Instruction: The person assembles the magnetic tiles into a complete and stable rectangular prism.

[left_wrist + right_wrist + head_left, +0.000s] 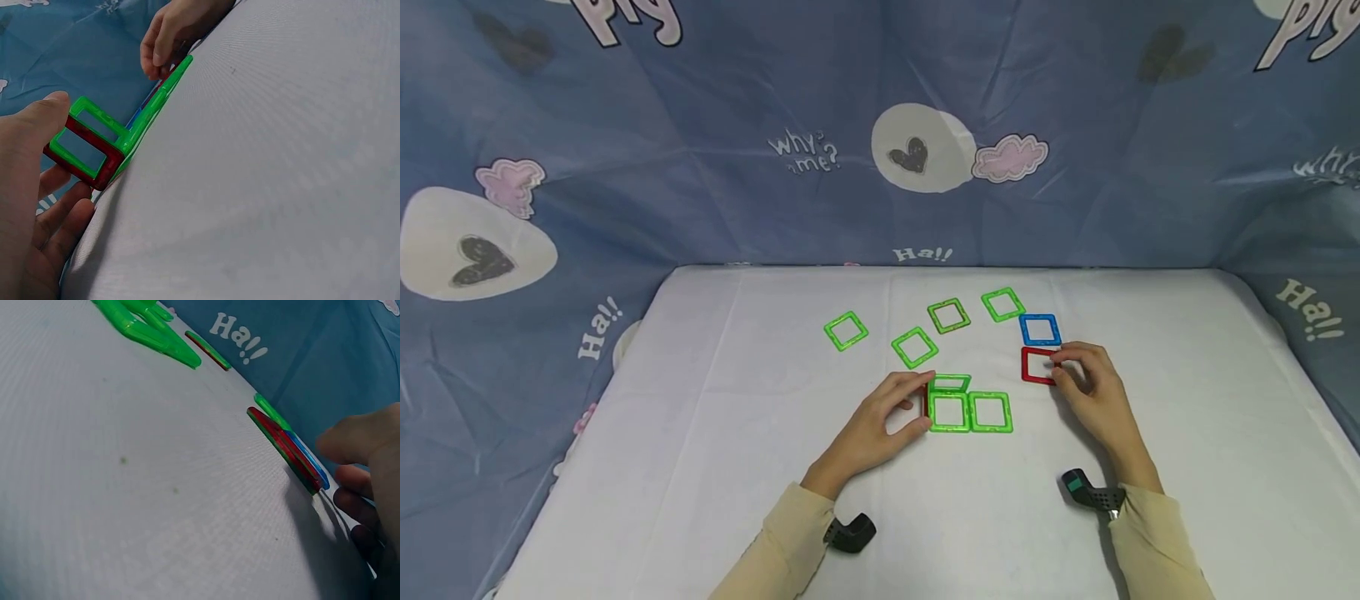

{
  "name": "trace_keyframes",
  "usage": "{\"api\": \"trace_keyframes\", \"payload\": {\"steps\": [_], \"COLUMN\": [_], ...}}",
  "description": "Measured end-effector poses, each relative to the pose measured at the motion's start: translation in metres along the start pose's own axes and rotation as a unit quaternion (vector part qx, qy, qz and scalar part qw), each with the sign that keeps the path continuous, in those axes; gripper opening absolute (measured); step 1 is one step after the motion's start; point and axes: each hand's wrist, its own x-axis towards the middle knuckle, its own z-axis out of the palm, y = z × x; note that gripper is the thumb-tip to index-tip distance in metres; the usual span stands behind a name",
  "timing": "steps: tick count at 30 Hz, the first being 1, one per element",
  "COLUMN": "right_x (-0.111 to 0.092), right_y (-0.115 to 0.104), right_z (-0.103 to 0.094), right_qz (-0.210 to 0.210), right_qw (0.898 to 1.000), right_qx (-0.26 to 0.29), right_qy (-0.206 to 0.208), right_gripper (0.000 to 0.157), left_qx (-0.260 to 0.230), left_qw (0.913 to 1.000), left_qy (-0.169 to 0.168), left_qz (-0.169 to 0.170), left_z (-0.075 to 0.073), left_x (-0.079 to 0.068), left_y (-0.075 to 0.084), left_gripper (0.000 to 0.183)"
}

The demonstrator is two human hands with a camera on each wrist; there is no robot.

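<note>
My left hand (880, 417) holds an upright red square magnetic tile (103, 156) by its edges, its thumb and fingers spread across it. That tile stands against the left side of a green square frame (950, 431) lying flat. Behind this frame rises a tilted green tile (951, 377), and another green tile (991, 430) lies flush at its right. My right hand (1097, 400) is over the right edge of a flat red tile (1028, 365), fingers bent. In the right wrist view, its thumb and fingers are spread apart, with a gap between them and the tile.
A blue tile (1040, 342) lies just behind the flat red one, close to a green tile (1003, 317). Several more green frames, such as this tile (914, 363) and the far-left tile (846, 344), lie behind the joined group. The white tabletop (700, 467) ends at a blue printed cloth (820, 217).
</note>
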Motion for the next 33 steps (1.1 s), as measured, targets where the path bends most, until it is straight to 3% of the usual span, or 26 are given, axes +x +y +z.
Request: {"api": "trace_keyframes", "payload": {"steps": [9, 16, 33], "right_x": [0.0001, -0.0005, -0.0001], "right_y": [0.0008, 0.0003, -0.0005], "right_z": [0.0006, 0.0001, 0.0013], "right_qz": [-0.018, -0.024, -0.001], "right_qw": [0.998, 0.997, 0.996], "right_qx": [-0.035, -0.056, -0.070], "right_qy": [-0.041, -0.049, -0.048], "right_gripper": [0.022, 0.029, 0.027], "left_qx": [0.003, 0.004, -0.011], "left_qw": [1.0000, 1.0000, 0.9999], "left_qy": [0.000, -0.001, 0.001], "left_qz": [-0.006, -0.004, -0.005], "left_z": [-0.0009, -0.0015, -0.0009], "left_x": [-0.0009, 0.0000, 0.0002], "left_y": [0.0009, 0.0020, 0.0006], "left_gripper": [0.056, 0.056, 0.056]}}
